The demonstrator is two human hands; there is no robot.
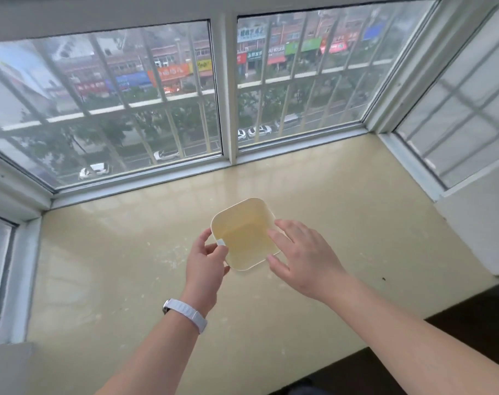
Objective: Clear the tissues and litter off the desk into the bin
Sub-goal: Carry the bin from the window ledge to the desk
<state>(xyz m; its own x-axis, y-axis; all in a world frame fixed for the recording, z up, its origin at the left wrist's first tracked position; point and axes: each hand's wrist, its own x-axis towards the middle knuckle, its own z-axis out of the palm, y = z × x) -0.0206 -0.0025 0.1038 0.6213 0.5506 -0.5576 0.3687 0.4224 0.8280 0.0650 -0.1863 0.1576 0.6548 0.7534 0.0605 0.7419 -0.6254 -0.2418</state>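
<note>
A small cream square bin (242, 212) with rounded corners stands on the beige ledge (356, 223), and I see nothing inside it. My left hand (207, 266) sits at the bin's left rim, its thumb and fingers pinching a small white scrap (221, 242) right at the edge. My right hand (299, 258) hovers by the bin's right side with fingers spread, the fingertips near or over the rim, holding nothing. A white watch band circles my left wrist.
The beige ledge fills a bay window, with glass panes and white frames at the back, left and right. A tiny dark speck (383, 279) lies on the ledge at the right. The ledge's front edge drops to dark floor (413, 366) at the lower right.
</note>
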